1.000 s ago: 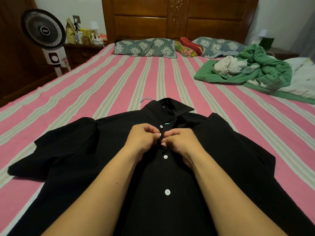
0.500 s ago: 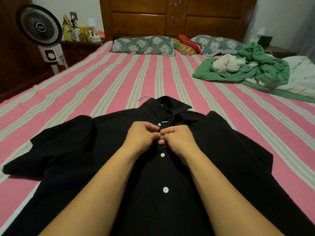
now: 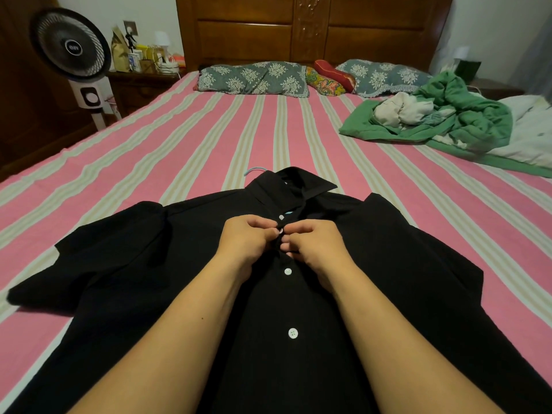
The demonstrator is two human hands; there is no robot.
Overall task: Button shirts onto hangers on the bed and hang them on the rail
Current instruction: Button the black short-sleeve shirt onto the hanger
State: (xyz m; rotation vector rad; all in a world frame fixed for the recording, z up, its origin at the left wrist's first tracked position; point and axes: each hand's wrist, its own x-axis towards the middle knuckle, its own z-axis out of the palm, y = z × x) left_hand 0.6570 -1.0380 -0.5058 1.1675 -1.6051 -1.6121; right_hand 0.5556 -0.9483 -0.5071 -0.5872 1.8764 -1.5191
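1. the left hand (image 3: 249,239) is curling its fingers tight and pinching the front edge of the shirt (image 3: 149,264) just below the collar (image 3: 294,182), thumb against forefinger.
2. the right hand (image 3: 316,243) is doing the same from the other side, fingers bunched and pinching the facing edge; the two hands are nearly touching at the knuckles over the middle of the chest.
3. the shirt is lying face up on the bed (image 3: 185,138), collar pointing toward the headboard (image 3: 313,25), short sleeves spreading out to both sides. the cloth is black, matte and soft, with a stiff pointed collar.
4. small round white buttons (image 3: 293,333) are running down the front in a line; one is showing just above the hands, two below them.
5. a thin pale blue hanger hook (image 3: 254,170) is sticking out past the collar, and a bit of blue is showing inside the neck opening.
6. the bed is wearing a sheet with pink and pale stripes, smooth and flat.
7. two grey flowered pillows (image 3: 254,77) are lying by the carved wooden headboard.
8. a crumpled green blanket (image 3: 466,115) with pale clothes on it is sitting at the far right.
9. a round black fan (image 3: 71,46) is standing at the left.
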